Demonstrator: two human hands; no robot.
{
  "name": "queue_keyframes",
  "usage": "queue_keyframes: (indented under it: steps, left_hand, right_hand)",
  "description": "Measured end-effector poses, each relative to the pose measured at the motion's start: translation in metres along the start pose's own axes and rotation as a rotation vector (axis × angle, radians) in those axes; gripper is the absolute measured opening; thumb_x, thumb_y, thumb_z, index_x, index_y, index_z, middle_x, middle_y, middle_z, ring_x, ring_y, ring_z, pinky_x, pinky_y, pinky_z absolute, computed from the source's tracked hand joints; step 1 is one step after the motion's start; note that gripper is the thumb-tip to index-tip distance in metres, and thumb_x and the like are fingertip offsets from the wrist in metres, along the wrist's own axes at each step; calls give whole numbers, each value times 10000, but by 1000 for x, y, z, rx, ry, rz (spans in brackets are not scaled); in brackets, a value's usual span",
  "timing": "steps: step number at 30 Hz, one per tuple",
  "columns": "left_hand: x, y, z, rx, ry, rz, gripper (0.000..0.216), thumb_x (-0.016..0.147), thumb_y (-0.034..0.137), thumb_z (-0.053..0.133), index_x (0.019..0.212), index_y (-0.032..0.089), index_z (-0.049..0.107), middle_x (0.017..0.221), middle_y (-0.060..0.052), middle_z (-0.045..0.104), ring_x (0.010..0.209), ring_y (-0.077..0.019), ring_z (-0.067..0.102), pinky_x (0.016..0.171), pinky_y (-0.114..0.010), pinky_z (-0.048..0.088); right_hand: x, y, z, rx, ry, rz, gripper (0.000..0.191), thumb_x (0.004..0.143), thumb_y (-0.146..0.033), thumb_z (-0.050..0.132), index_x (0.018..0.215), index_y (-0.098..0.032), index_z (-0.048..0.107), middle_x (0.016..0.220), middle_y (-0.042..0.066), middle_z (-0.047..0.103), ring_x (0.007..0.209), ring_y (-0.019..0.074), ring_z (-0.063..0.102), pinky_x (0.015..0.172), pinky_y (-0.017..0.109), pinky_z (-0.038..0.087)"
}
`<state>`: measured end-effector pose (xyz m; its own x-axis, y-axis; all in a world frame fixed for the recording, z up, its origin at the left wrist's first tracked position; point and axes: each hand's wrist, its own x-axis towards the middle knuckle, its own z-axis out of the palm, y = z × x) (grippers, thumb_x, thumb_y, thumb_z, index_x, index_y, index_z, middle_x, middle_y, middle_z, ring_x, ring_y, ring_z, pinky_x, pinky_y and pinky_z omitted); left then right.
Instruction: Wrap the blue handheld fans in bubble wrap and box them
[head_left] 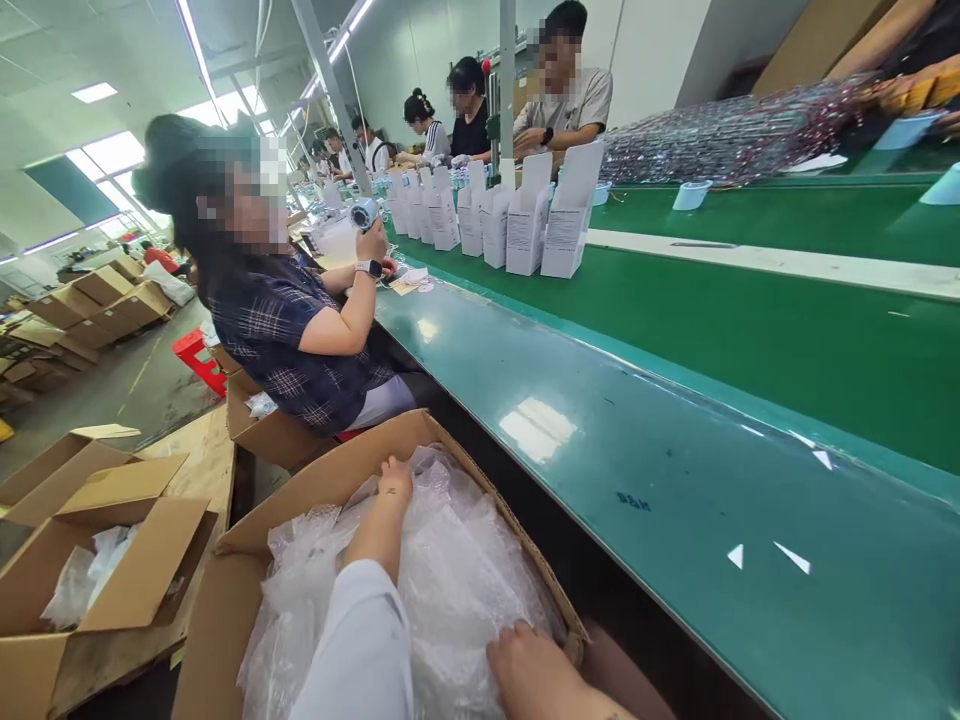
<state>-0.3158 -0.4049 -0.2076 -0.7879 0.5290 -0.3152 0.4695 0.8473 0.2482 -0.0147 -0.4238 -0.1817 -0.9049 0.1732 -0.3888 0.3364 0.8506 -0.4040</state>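
Observation:
A large cardboard box [206,625] full of crumpled clear plastic bags [465,560] stands right in front of me, beside the bench. At the box's far side, my left hand [394,482] reaches into the pile, its fingers curled down on the plastic. Closer to me, my right hand [534,668] presses against the bags by the right wall, fingers bent into the film. Both sets of fingertips are partly hidden by plastic.
A seated co-worker [292,330] on the left holds a white camera-like device [364,214]. The bench [585,440] runs along my right, with white scraps on it. Upright white boxes [566,215] line the green belt [720,340]. Open cartons [112,560] stand at left.

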Motion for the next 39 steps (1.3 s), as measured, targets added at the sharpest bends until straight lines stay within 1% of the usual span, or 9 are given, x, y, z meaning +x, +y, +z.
queue_keyframes:
  steps: [7, 11, 14, 18, 24, 28, 31, 34, 39]
  left_hand:
    - [-13, -8, -49, -36, 154, 129, 294, 823, 89, 513, 1029, 166, 708, 1201, -154, 646, 1240, -294, 503, 1065, -420, 369]
    - [-81, -6, -94, -271, 272, 268, 285, 906, 245, 472, 1079, 211, 697, 1166, -74, 685, 1095, -218, 603, 965, -313, 455]
    - [-147, 9, -104, -747, 203, 388, 217, 803, 371, 662, 892, 196, 754, 932, -71, 740, 866, -220, 661, 784, -289, 510]
    - [-199, 17, -97, -1250, 196, 313, 282, 701, 431, 765, 787, 162, 756, 747, -51, 724, 662, -167, 636, 622, -255, 492]
    - [-211, 2, -79, -1825, 341, 33, 264, 650, 375, 799, 761, 159, 697, 776, -21, 728, 719, -144, 674, 701, -250, 526]
    - [-229, 8, -63, -1923, 311, -32, 278, 664, 384, 773, 825, 174, 684, 852, -32, 732, 825, -169, 683, 780, -278, 531]
    - [-248, 25, -51, -1742, 298, -15, 328, 647, 446, 784, 788, 178, 655, 730, 0, 690, 685, -141, 643, 661, -249, 510]
    - [-263, 40, -47, -1600, 144, 136, 404, 616, 528, 793, 709, 178, 613, 622, 25, 610, 589, -115, 568, 581, -232, 460]
    - [-280, 36, -49, -1582, -308, 379, 790, 420, 662, 836, 1038, 206, 653, 850, -56, 680, 817, -220, 638, 673, -285, 496]
  right_hand:
    - [7, 17, -44, 159, 54, 19, 228, 711, -159, 680, 922, -205, 753, 1124, 176, 675, 1080, 365, 617, 868, 487, 503]
    - [9, 19, -84, 723, 367, -45, 460, 865, -345, 549, 1312, -237, 520, 1391, 132, 478, 1274, 273, 477, 1034, 440, 415]
    - [14, 9, -103, 937, 524, -73, 908, 692, -491, 740, 1450, -240, 309, 1542, 139, 240, 1389, 315, 296, 1054, 464, 383]
    - [7, -3, -104, 1331, 443, -113, 458, 743, -504, 687, 1085, -213, 597, 967, 47, 651, 850, 210, 616, 713, 327, 505]
    - [-30, -8, -75, 1828, 374, 90, 389, 705, -543, 720, 828, -198, 587, 687, -16, 609, 572, 126, 538, 531, 247, 437]
    - [-51, -8, -64, 1693, 382, 290, 524, 740, -544, 658, 1151, -237, 550, 795, 1, 616, 640, 144, 582, 572, 268, 477]
    - [-64, -14, -71, 1350, 626, 80, 798, 688, -554, 704, 1372, -272, 408, 1155, 76, 606, 1000, 208, 599, 834, 354, 500]
    - [-73, -27, -89, 1125, 639, -106, 659, 687, -509, 727, 1252, -218, 551, 1044, 64, 646, 920, 218, 604, 802, 344, 491]
    - [-71, -34, -109, 1198, 825, 4, 369, 870, -516, 518, 966, -176, 624, 722, -3, 591, 623, 144, 503, 581, 267, 411]
